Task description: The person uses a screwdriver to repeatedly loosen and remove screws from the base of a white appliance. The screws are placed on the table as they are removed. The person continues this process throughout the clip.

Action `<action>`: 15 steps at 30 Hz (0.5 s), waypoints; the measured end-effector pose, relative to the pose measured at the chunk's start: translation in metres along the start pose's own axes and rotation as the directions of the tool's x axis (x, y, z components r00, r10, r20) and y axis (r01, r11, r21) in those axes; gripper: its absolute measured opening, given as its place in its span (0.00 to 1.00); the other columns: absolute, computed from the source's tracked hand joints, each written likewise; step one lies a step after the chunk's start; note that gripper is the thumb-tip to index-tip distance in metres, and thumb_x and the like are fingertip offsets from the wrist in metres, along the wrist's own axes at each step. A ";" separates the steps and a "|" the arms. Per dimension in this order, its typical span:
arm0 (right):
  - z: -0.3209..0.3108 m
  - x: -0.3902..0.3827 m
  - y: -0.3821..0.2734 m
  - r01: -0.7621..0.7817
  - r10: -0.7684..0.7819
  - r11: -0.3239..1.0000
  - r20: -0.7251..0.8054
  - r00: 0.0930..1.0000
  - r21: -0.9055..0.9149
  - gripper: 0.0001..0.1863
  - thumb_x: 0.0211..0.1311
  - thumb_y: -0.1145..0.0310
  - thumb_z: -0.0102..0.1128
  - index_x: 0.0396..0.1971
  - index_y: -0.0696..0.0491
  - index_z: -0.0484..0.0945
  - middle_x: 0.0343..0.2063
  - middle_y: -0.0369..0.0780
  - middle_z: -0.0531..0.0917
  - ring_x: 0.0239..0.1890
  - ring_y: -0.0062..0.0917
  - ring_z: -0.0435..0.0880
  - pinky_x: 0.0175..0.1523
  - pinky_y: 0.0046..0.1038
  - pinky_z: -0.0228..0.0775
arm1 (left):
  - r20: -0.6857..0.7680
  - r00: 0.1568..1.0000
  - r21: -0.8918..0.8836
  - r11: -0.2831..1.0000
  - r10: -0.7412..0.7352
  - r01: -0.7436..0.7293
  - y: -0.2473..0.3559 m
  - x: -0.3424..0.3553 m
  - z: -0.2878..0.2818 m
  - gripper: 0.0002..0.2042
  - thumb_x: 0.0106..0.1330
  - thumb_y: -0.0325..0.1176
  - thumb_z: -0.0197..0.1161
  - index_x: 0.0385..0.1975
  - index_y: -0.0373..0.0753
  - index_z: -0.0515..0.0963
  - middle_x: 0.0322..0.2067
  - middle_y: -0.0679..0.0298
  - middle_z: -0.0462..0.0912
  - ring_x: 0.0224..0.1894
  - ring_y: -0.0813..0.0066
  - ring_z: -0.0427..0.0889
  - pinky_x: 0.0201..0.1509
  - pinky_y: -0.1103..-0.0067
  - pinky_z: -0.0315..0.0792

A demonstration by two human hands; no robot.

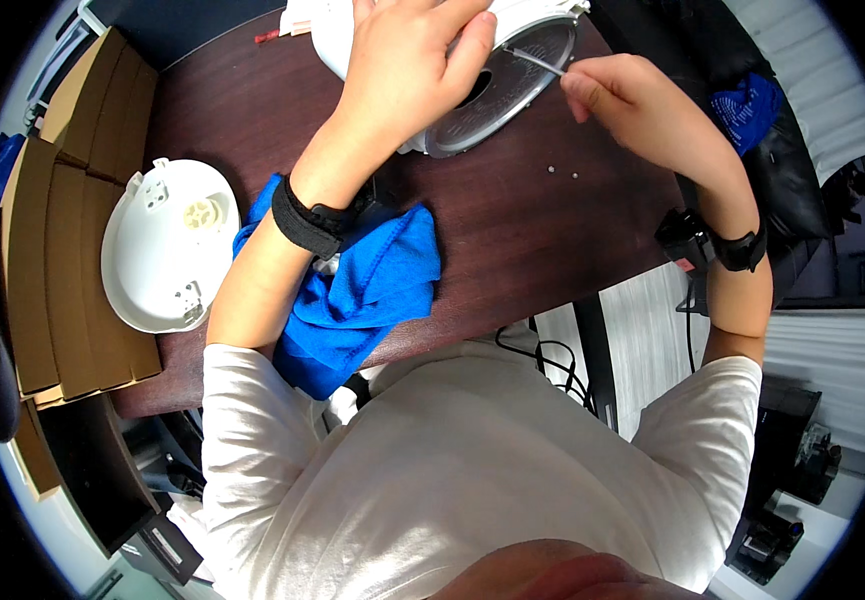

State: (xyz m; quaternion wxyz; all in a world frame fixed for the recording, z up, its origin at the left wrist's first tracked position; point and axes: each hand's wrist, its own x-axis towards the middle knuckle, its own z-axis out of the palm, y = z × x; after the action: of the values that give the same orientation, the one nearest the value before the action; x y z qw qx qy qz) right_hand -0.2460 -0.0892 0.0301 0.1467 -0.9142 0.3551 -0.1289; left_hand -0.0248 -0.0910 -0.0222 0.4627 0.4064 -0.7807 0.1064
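A white appliance (330, 38) with a round dark disc (512, 95) in a pale rim stands tilted at the table's far edge. My left hand (407, 65) grips the appliance's housing from above; its fingertips run out of the picture at the top. Between the thumb and fingers of my right hand (620, 95) is the end of a thin grey rod (537, 60). The rod's other end reaches the upper part of the dark disc. Whether it is a tool or part of the appliance, I cannot tell.
A blue cloth (352, 300) lies at the table's near edge, under my left forearm. Left of it is a white oval cover (157, 275), beside cardboard boxes (82, 270). Two small pale bits (551, 169) lie on the dark table (512, 230). A red-tipped thing (267, 37) is far left.
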 end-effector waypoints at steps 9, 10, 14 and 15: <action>0.012 -0.001 -0.001 -0.353 0.205 0.727 0.304 0.930 0.589 0.20 0.73 0.57 0.42 0.23 0.53 0.70 0.08 0.28 0.63 0.08 0.11 0.61 0.13 0.16 0.51 | -0.008 1.000 0.010 1.000 -0.007 0.007 -0.002 -0.001 -0.001 0.17 0.64 0.33 0.52 0.53 0.41 0.75 0.56 0.52 0.73 0.63 0.44 0.63 0.64 0.43 0.48; 0.018 -0.003 0.001 -0.363 0.195 0.653 0.316 0.928 0.664 0.20 0.73 0.56 0.42 0.23 0.53 0.70 0.08 0.28 0.63 0.08 0.11 0.61 0.14 0.16 0.51 | -0.011 1.000 0.011 1.000 -0.007 0.007 -0.002 -0.001 -0.001 0.17 0.64 0.33 0.52 0.53 0.41 0.74 0.56 0.52 0.73 0.63 0.44 0.63 0.64 0.43 0.48; 0.053 -0.008 0.004 -0.329 0.142 0.340 0.297 0.944 0.881 0.19 0.74 0.55 0.40 0.26 0.53 0.68 0.10 0.26 0.56 0.10 0.11 0.57 0.15 0.15 0.51 | -0.014 1.000 0.018 1.000 -0.001 0.001 -0.002 -0.001 0.001 0.17 0.64 0.33 0.52 0.53 0.41 0.74 0.56 0.51 0.72 0.63 0.44 0.63 0.64 0.43 0.48; 0.061 -0.010 0.004 -0.311 0.128 0.241 0.287 0.949 0.920 0.19 0.74 0.55 0.40 0.27 0.53 0.67 0.10 0.26 0.56 0.10 0.11 0.57 0.15 0.16 0.51 | -0.009 1.000 0.019 1.000 0.003 -0.003 -0.001 0.000 0.001 0.17 0.63 0.33 0.52 0.53 0.41 0.74 0.56 0.51 0.72 0.63 0.44 0.63 0.64 0.44 0.48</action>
State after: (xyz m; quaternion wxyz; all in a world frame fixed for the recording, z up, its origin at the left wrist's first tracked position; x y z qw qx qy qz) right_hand -0.2348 -0.0747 -0.0291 0.7086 -0.5887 0.3178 -0.2243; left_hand -0.0242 -0.0919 -0.0231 0.4622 0.4093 -0.7781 0.1163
